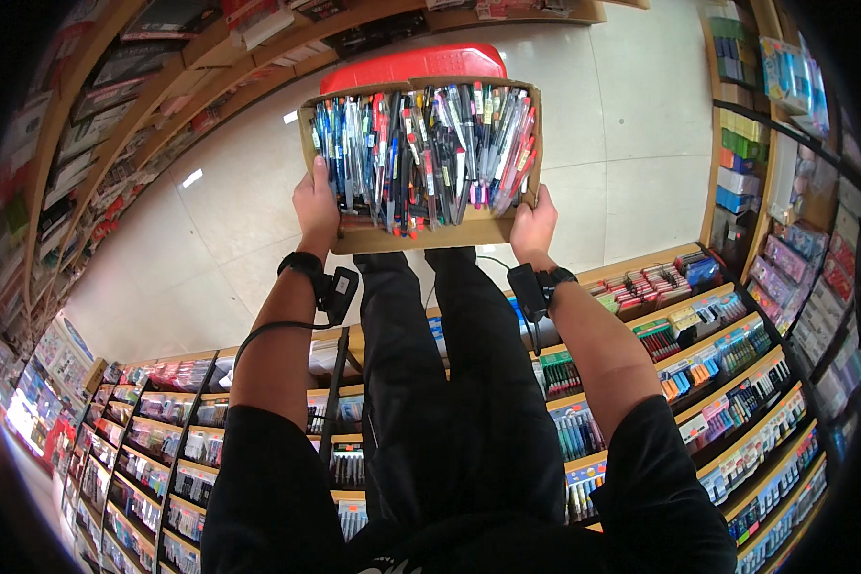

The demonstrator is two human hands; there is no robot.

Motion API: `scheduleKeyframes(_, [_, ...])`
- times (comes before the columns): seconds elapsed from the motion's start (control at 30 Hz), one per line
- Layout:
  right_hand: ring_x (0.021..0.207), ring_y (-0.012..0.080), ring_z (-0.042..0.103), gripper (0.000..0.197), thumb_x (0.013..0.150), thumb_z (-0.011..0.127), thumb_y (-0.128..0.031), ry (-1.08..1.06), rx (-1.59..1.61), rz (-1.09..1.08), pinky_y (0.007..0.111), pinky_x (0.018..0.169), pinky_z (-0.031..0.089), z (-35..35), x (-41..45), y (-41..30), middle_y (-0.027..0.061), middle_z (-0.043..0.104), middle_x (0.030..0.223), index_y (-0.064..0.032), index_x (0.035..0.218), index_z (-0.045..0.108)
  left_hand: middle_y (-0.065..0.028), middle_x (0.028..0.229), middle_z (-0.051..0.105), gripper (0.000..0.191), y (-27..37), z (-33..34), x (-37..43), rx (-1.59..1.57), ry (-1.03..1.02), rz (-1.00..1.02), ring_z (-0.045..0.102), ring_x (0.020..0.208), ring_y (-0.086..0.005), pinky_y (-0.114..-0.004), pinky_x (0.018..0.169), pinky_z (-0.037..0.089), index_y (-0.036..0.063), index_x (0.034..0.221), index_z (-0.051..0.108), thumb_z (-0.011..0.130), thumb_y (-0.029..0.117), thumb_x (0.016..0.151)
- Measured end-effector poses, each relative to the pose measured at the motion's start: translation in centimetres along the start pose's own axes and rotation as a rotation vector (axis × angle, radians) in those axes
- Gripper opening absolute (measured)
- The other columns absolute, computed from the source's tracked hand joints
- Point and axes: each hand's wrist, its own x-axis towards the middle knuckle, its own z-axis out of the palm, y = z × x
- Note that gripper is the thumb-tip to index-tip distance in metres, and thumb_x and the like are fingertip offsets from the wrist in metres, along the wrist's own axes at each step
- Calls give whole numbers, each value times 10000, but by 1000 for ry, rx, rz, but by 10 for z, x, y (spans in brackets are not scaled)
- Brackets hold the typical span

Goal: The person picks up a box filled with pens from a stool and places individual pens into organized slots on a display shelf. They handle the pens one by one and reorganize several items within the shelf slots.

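An uncovered cardboard box (423, 239) is held out in front of me, above the floor. My left hand (317, 203) grips its left side, with the thumb up along the wall. At its near right corner, my right hand (534, 224) holds the other side. Packed inside are many pens (430, 158), most lying lengthwise away from me, with clear, black, blue and red barrels and caps. Some bear small labels. The fingers under the box are hidden. Beyond its far edge shows a red plastic stool or bin (416, 64), partly covered by the box.
Pale floor tiles (646, 107) lie beneath. Shelves with packaged goods (115, 107) curve along the far left. Tiered pen racks (732, 402) stand close around my legs, with more racks (143, 466) at lower left. Boxed goods (737, 143) fill the right shelf. Cabled devices (528, 290) are strapped to both wrists.
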Motion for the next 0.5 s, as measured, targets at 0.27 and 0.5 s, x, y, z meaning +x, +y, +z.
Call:
scheduleKeyframes(0.27, [886, 496, 576, 333, 745, 440, 4, 3, -32, -15, 494, 831, 447, 0, -1, 2, 303, 622, 894, 38, 1045, 580, -134, 728, 594, 558, 3, -1, -3, -46, -5, 28, 503, 701, -192, -371, 710, 454, -95, 901, 617, 452, 427, 1011])
scheduleKeyframes(0.5, [886, 499, 577, 328, 749, 442, 5, -10, -31, -23, 492, 830, 451, -2, -3, -5, 307, 622, 902, 41, 1045, 580, -117, 716, 585, 566, -1, -5, -1, -17, -47, 31, 498, 690, -187, -361, 693, 448, -94, 885, 612, 448, 433, 1012])
